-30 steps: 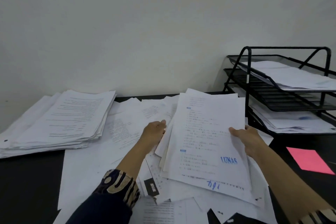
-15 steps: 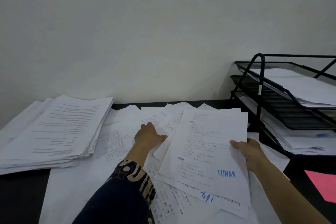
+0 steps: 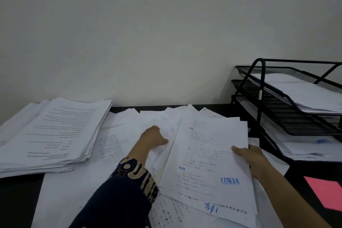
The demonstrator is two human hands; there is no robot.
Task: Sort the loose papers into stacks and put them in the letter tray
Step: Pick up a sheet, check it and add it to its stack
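Observation:
Loose white papers [image 3: 129, 135] lie scattered over the middle of a dark desk. My right hand [image 3: 251, 155] grips the right edge of a small bundle of sheets [image 3: 209, 153] stamped "LUNAS" in blue, thumb on top. My left hand [image 3: 153, 137] reaches into the scattered pile left of that bundle, fingers curled on a sheet; whether it pinches the sheet is hidden. A black wire letter tray [image 3: 259, 83] with three tiers stands at the right; its top and bottom tiers hold papers.
A thick stack of printed pages [image 3: 55, 131] sits at the left of the desk [image 3: 16, 200]. A pink sheet [image 3: 325, 192] lies at the right, in front of the tray. A pale wall stands right behind the desk.
My left hand let go of the bundle's left edge and moved left and forward into the loose papers. The bundle dropped lower toward the desk, held by my right hand alone.

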